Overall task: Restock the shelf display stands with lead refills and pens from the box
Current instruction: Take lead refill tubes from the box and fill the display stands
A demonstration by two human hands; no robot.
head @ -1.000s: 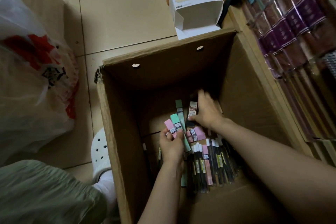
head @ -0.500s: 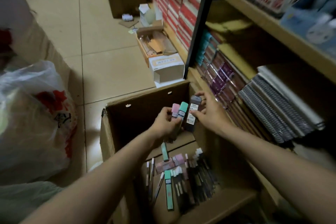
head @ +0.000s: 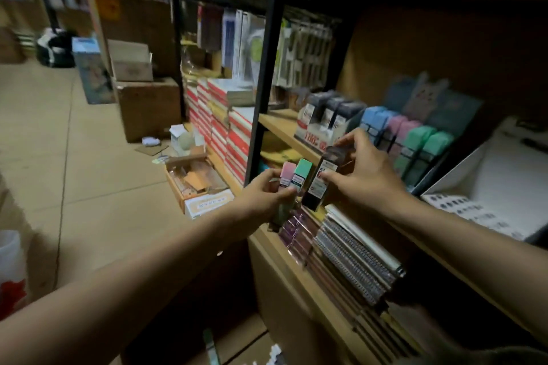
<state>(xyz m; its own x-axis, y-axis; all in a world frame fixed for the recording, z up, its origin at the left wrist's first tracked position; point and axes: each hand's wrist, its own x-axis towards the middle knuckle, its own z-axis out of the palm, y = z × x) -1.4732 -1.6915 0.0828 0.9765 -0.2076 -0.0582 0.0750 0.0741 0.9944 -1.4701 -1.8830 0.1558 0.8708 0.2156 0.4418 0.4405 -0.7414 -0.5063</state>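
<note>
My left hand (head: 268, 197) grips a pink lead refill case (head: 286, 174) and a mint green lead refill case (head: 302, 173) side by side, upright. Just to their right, my right hand (head: 363, 175) pinches a black lead refill case (head: 320, 182) with a white and red label. Both hands are raised in front of the shelf (head: 284, 127). On it stands a display stand (head: 415, 139) with rows of blue, pink and green refill cases. Left of it is a stand of dark refill cases (head: 327, 120). The cardboard box (head: 237, 341) shows only at the bottom edge.
Spiral notebooks (head: 353, 264) fill the lower shelf under my right forearm. A white display tray (head: 498, 187) sits at right. Red and white book stacks (head: 225, 127), cardboard cartons (head: 148, 104) and small boxes (head: 204, 203) stand on the tiled floor at left.
Both hands have lifted out of the box with the refill cases and risen to shelf height. My view has swung up from the box to the shelf.
</note>
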